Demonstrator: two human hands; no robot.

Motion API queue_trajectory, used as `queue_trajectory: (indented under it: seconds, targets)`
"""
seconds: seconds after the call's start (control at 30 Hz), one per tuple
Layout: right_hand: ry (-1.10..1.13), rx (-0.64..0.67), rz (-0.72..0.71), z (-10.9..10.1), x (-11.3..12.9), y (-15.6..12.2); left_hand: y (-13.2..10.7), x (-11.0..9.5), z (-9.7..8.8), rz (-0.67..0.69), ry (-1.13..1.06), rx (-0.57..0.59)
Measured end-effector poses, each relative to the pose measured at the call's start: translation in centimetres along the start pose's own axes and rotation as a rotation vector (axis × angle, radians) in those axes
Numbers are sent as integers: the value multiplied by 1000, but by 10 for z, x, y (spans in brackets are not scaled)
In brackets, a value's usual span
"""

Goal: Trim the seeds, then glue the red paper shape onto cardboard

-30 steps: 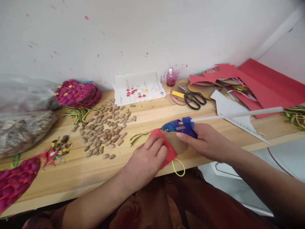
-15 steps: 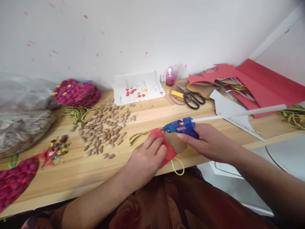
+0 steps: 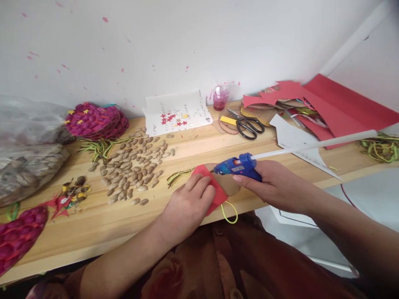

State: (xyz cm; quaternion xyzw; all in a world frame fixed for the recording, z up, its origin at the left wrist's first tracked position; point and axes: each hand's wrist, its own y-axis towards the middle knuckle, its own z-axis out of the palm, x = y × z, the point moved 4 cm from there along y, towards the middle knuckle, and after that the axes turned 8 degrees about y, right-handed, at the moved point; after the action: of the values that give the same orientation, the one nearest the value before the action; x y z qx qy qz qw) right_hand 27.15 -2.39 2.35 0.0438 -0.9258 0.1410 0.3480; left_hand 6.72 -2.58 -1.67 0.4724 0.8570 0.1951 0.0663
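Observation:
My left hand (image 3: 190,203) is closed on red paper (image 3: 219,192), folded back over a round piece of cardboard (image 3: 229,182). Its fingers press the fold, and the thumb is hidden. My right hand (image 3: 274,182) grips a blue hot glue gun (image 3: 238,167), whose nozzle points left at the cardboard beside the fold. A long white glue stick (image 3: 311,145) sticks out of the gun's back. From the cardboard's near edge hangs a yellow-green cord loop (image 3: 230,212); a cord tassel (image 3: 179,177) lies at its far left side.
Peanuts (image 3: 134,166) are spread left of my hands. Behind are black-handled scissors (image 3: 247,126), a cup of pink liquid (image 3: 220,99) and a paper sheet (image 3: 177,114) with small stars. Decorated purple pieces (image 3: 95,120) and plastic bags (image 3: 28,166) stand left, red paper sheets (image 3: 349,108) right.
The whole view has shifted slightly. Both hands keep their holds, and the glue gun's nozzle stays beside the red fold with little visible movement.

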Motion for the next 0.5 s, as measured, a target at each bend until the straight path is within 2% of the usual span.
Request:
queue_trajectory:
  seconds: [0.27, 0.5]
  targets:
    - [42, -28, 33, -6, 1, -10, 1, -1, 0, 14, 14, -23]
    - [39, 37, 23, -2, 2, -14, 0, -2, 0, 4, 31, -24]
